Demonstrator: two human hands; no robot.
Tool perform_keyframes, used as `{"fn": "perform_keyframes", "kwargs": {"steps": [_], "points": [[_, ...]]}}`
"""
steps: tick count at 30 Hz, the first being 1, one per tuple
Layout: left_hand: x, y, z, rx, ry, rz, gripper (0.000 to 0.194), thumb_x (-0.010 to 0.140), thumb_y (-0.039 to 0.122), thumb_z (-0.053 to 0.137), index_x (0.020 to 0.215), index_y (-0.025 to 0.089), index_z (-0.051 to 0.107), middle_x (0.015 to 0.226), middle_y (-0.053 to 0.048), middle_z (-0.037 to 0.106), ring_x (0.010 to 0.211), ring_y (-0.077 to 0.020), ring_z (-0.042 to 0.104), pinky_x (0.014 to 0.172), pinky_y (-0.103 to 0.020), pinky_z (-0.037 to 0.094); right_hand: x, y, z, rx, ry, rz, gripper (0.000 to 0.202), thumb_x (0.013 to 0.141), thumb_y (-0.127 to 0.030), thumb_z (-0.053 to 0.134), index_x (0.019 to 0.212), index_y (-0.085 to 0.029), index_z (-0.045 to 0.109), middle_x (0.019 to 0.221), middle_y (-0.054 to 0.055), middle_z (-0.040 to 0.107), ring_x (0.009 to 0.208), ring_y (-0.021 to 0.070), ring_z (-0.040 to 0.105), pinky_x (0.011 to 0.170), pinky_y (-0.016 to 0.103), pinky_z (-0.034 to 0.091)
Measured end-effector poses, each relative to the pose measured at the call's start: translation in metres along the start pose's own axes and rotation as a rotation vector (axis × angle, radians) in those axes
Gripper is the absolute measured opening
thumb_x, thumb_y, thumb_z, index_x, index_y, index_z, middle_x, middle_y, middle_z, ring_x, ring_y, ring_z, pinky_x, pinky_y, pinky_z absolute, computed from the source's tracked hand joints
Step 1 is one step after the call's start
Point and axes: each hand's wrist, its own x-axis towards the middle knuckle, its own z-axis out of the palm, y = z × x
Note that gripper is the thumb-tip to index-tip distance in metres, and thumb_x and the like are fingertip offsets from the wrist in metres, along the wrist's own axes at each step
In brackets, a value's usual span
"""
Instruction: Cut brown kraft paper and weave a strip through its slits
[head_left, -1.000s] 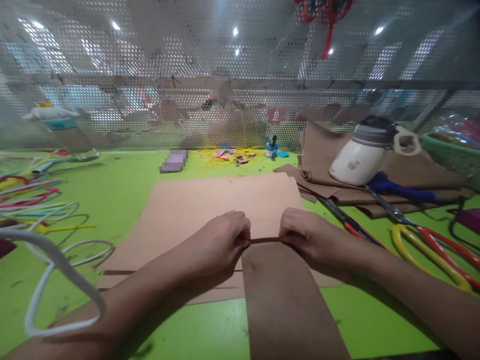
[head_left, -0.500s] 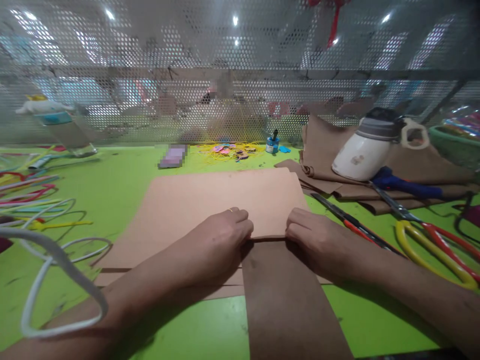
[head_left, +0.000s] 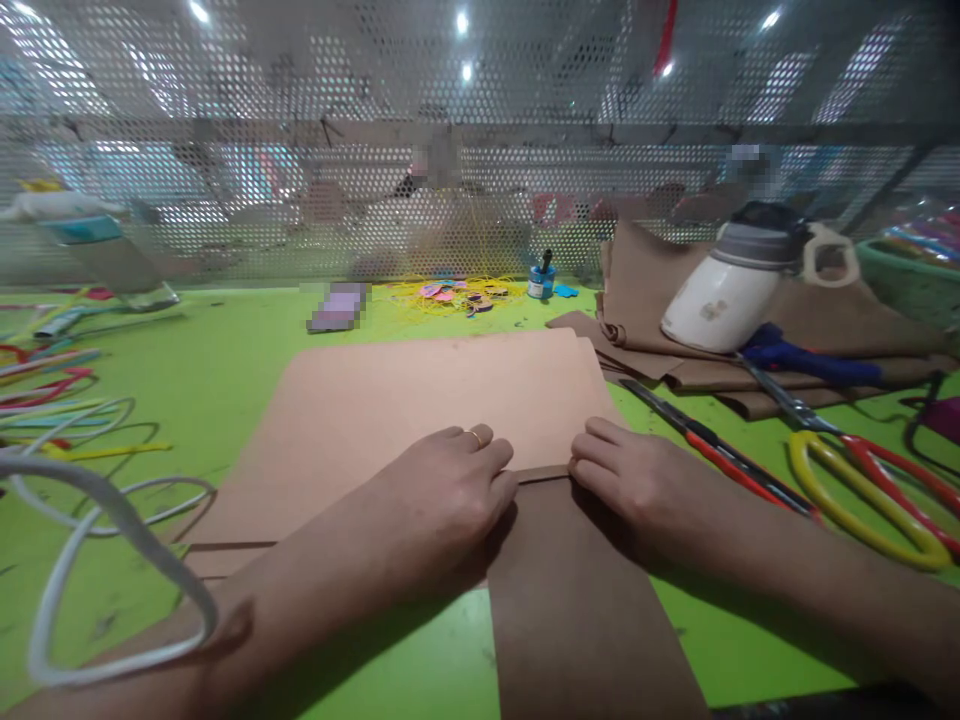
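Note:
A dark brown strip of leather-like sheet [head_left: 585, 620] runs from the near edge up to my hands, its far end lying over a stack of tan sheets [head_left: 427, 390]. A narrow edge at that end looks folded over. My left hand [head_left: 442, 495], with a ring on one finger, is closed at the left corner of this edge. At the right corner, my right hand [head_left: 637, 490] has its curled fingers pressed on the strip. Both thumbs are mostly hidden.
Right of the stack lie a black-and-red tool [head_left: 712, 455], scissors [head_left: 862, 480] and a white flask [head_left: 727, 285] on folded brown material [head_left: 637, 275]. A white cord [head_left: 112, 500] loops at the left. A small blue bottle [head_left: 541, 280] stands at the back.
My left hand has turned slightly and its fingers have shifted along the strip's edge. The right hand stays at its corner. The whole view has moved a little.

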Motion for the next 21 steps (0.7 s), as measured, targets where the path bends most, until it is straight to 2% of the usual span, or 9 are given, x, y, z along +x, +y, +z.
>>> {"fn": "perform_keyframes", "kwargs": {"steps": [10,14,17,21], "points": [[0.001,0.004,-0.007,0.015,-0.025,-0.014,0.02,0.087,0.018,0.047,0.069,0.018,0.056,0.071,-0.006,0.052,0.068,-0.0191,0.045,0.064,-0.037,0.037,-0.008,-0.011,-0.005,-0.031,-0.054,0.039,0.015,0.088,-0.007,0.047,0.086,-0.012,0.062,0.087,0.011,0.056,0.083,0.0239,0.044,0.065,0.036,0.039],[0.004,0.0,-0.002,-0.107,0.027,-0.203,0.024,0.091,0.02,0.044,0.07,0.018,0.053,0.074,-0.005,0.054,0.072,-0.0184,0.047,0.065,-0.033,0.037,-0.012,-0.011,-0.005,0.029,-0.029,0.056,0.019,0.09,-0.006,0.045,0.093,-0.01,0.063,0.09,0.013,0.057,0.085,0.0244,0.046,0.072,0.04,0.042],[0.005,-0.004,0.004,-0.244,0.043,-0.363,0.018,0.091,0.026,0.051,0.075,0.018,0.054,0.081,-0.004,0.056,0.077,-0.0178,0.05,0.064,-0.03,0.038,-0.011,-0.01,-0.006,0.102,-0.023,0.108,0.019,0.09,-0.007,0.045,0.092,-0.012,0.063,0.093,0.013,0.057,0.086,0.0238,0.047,0.072,0.039,0.043],[0.001,-0.003,0.006,-0.321,0.055,-0.459,0.017,0.089,0.035,0.054,0.082,0.019,0.056,0.086,-0.003,0.058,0.08,-0.0183,0.051,0.066,-0.029,0.038,-0.007,-0.011,-0.007,0.212,0.042,0.184,0.018,0.091,-0.011,0.045,0.092,-0.013,0.063,0.092,0.011,0.055,0.085,0.0216,0.048,0.069,0.035,0.043]]}}
